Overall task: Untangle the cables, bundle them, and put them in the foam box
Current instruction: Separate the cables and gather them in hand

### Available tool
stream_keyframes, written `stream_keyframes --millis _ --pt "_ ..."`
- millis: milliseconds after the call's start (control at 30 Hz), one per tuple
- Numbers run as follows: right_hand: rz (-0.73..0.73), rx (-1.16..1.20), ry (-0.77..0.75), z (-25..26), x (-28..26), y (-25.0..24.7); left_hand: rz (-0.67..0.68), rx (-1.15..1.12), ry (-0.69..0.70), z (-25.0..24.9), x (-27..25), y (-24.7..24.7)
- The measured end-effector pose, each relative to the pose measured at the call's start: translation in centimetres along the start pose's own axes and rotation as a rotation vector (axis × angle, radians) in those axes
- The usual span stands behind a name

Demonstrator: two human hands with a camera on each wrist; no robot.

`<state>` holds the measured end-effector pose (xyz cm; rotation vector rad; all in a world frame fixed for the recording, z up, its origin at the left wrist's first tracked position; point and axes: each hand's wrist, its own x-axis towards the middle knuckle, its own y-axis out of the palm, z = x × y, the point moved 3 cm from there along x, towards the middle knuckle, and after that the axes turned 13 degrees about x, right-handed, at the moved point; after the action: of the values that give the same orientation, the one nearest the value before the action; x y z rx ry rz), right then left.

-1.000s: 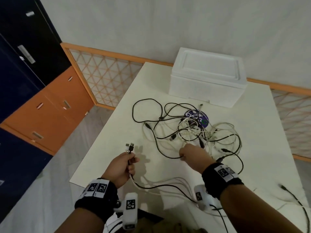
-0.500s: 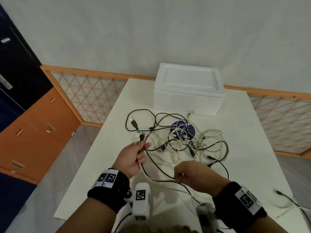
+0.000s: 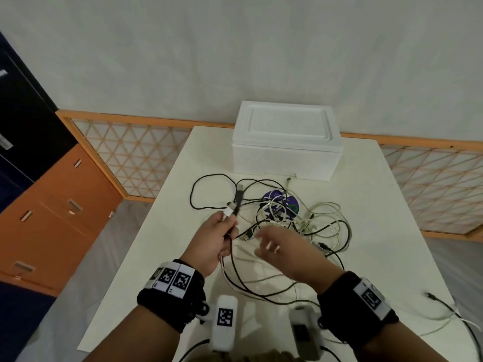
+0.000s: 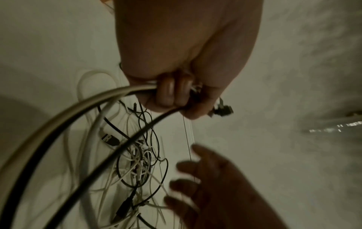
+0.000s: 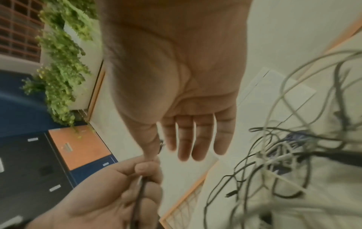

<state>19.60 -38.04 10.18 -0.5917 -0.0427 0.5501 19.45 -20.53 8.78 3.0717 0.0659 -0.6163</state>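
One foam box [image 3: 287, 142] at the far end of the surface [image 3: 392, 218], white, lid on; contents hidden.

Just in front of the box, one tangle [image 3: 295, 215] of black and white cables, loops overlapping over a purple disc [image 3: 281, 203]. Too knotted for an exact count. Several plug ends poking out.

Two hands above the near half of the surface. Left hand [image 3: 215, 241] curled tight round two cables, one black cable [image 4: 94, 168] and one white cable [image 4: 64, 111], plug ends sticking up past the thumb toward the tangle. Both cables looping down from the fist and back across the surface.

Right hand [image 3: 277, 246] just beside the left, over the near edge of the tangle, fingers [image 5: 197, 136] straight and slightly spread, holding nothing. Blurred in the head view; contact with the cables underneath impossible to tell.

One more cable [image 3: 449, 312] apart near the right edge, cut off by the frame.

Two wrist bands with printed markers, one per arm. Left wrist view dim and soft. Right wrist view blurred across the tangle.

Beyond the surface, an orange lattice rail [image 3: 136, 158] and orange and blue cabinets [image 3: 52, 218] on the left.
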Motion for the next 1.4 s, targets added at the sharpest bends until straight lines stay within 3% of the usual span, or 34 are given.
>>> stream_keyframes --millis 67,167,300,433,533,700,867,967,1200,1333,1400 --pt "-0.127 0.195 -0.051 1.2 1.2 -0.5 0.129 0.073 -0.005 0.0 -0.6 1.2" --pt "-0.133 0.241 -0.119 2.4 2.1 -1.2 0.228 0.086 -0.015 -0.2 -1.3 2.1" --pt "-0.174 0.359 -0.16 2.5 2.3 -1.8 0.217 0.036 0.02 -0.6 -1.5 1.6" --pt "-0.31 0.489 -0.077 1.9 2.1 -2.3 0.167 0.008 0.031 -0.4 -1.6 1.3" --pt "-0.322 0.423 -0.04 1.6 1.9 -2.6 0.127 -0.102 0.061 -0.4 -1.5 1.4" --pt "-0.141 0.213 -0.096 2.9 1.5 -1.0 0.159 -0.292 0.093 -1.0 -1.8 2.9" --pt "-0.231 0.22 -0.069 3.0 1.8 -0.1 0.27 -0.241 0.104 -1.0 -2.1 4.3" --pt "-0.249 0.158 -0.041 3.3 1.9 0.0 0.255 -0.197 0.151 -0.6 -2.0 4.5" --pt "-0.111 0.193 0.008 4.4 2.0 1.2 0.219 0.004 0.244 0.6 -1.7 3.1" --pt "-0.056 0.224 -0.005 5.1 1.3 1.8 0.002 0.782 0.284 0.3 -1.8 1.6" --pt "-0.018 0.334 0.03 5.0 1.2 2.4 -0.018 0.968 0.328 0.1 -2.1 1.2"
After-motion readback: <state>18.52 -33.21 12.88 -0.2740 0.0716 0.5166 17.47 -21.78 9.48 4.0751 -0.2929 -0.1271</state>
